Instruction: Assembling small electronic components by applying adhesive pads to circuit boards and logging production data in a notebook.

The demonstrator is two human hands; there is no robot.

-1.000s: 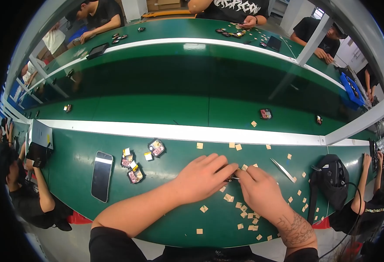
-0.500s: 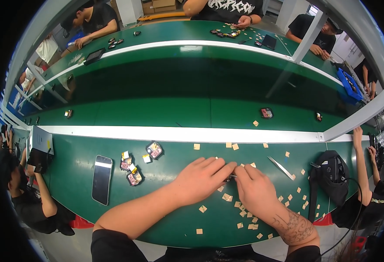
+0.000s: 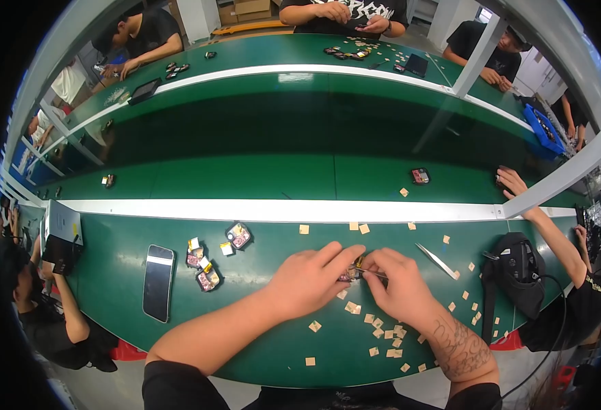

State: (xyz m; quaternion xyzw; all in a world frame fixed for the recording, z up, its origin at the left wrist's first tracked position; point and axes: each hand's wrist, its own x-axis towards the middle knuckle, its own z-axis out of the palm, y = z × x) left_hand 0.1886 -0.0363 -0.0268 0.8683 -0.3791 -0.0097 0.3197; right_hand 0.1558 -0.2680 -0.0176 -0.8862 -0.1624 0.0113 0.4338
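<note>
My left hand (image 3: 307, 279) is closed around a small dark electronic module (image 3: 349, 274), mostly hidden under its fingers. Pinched in my right hand (image 3: 397, 281) is a thin metal tool (image 3: 374, 273), whose tip meets the module; its full shape is hidden. Around and below both hands lie many small beige square pieces (image 3: 352, 307). To the left, similar black-cased modules (image 3: 208, 279) with yellow-and-white tabs sit close together, and another module (image 3: 239, 236) lies just behind them. White tweezers (image 3: 438, 262) rest on the table beyond my right hand.
A phone (image 3: 158, 283) lies at the left, near a grey-and-black box (image 3: 62, 236). On the right sits a black pouch (image 3: 516, 273) with a cable. A white rail (image 3: 280, 210) crosses the green table. At the right, a co-worker's hand (image 3: 512, 181) reaches past the rail.
My hands have drawn slightly apart, uncovering the module and the metal tool. The co-worker at the right has stretched an arm over the rail to a module there.
</note>
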